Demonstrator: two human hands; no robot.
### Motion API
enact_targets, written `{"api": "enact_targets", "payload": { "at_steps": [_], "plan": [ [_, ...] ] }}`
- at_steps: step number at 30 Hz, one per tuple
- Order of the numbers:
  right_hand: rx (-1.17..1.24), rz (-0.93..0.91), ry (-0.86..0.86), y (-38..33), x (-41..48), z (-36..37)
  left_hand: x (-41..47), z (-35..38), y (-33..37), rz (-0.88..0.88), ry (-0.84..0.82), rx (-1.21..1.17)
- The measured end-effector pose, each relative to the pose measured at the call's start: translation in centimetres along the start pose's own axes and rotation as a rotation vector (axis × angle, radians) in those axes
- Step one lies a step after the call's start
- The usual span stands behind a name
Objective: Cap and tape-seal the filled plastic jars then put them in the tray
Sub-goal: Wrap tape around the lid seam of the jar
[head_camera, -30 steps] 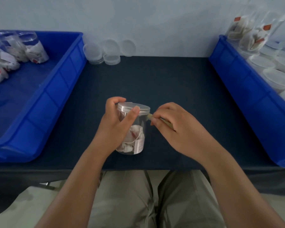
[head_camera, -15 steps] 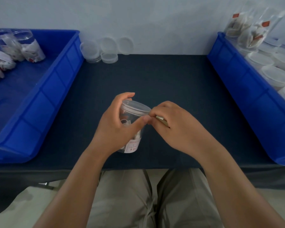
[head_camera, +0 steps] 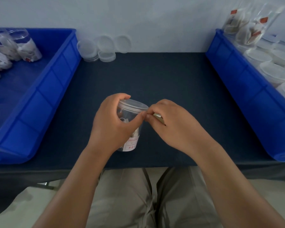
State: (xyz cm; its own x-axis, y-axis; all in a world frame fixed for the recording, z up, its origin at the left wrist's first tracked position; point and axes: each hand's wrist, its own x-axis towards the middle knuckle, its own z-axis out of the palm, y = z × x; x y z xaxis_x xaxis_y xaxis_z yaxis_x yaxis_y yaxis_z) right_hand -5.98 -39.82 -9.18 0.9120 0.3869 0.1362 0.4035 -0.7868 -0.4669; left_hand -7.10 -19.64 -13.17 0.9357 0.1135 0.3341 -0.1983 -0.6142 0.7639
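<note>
Two blue plastic trays flank a dark, cloth-covered table. The left tray has ribbed walls. In its far corner are clear filled jars, some cut off by the frame edge, their contents showing only as white packets with red marks. At the far edge of the table, a few round transparent lids lean and stack against the wall.

Near the middle, the left hand wraps around the jar, a clear cylinder tilted under its ridged cap. The palm hides most of its wall. A white label with red print is too small to read.

The right hand pinches at the cap's rim, fingertips meeting the left thumb. A tan strip is mostly hidden under its curled fingers.

The right tray holds pale round tubs, blurred and cut off at the right.
</note>
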Motion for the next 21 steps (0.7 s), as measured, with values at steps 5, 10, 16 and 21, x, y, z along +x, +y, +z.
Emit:
{"api": "enact_targets", "payload": {
  "at_steps": [5,10,16,21],
  "plan": [
    [0.011,-0.014,-0.106,0.5,-0.3,-0.3,0.4,-0.5,-0.4,-0.066,0.031,-0.075],
    [0.093,0.041,-0.159,1.0,-1.2,0.4,0.8,-1.2,-0.8,-0.090,-0.001,-0.171],
    [0.144,0.076,-0.130,2.0,-1.1,-0.8,1.1,-1.8,-1.1,-0.105,-0.082,-0.174],
    [0.093,0.133,-0.151,3.1,-0.9,-0.9,0.4,-2.2,-1.4,-0.111,-0.135,-0.244]
  ]
}}
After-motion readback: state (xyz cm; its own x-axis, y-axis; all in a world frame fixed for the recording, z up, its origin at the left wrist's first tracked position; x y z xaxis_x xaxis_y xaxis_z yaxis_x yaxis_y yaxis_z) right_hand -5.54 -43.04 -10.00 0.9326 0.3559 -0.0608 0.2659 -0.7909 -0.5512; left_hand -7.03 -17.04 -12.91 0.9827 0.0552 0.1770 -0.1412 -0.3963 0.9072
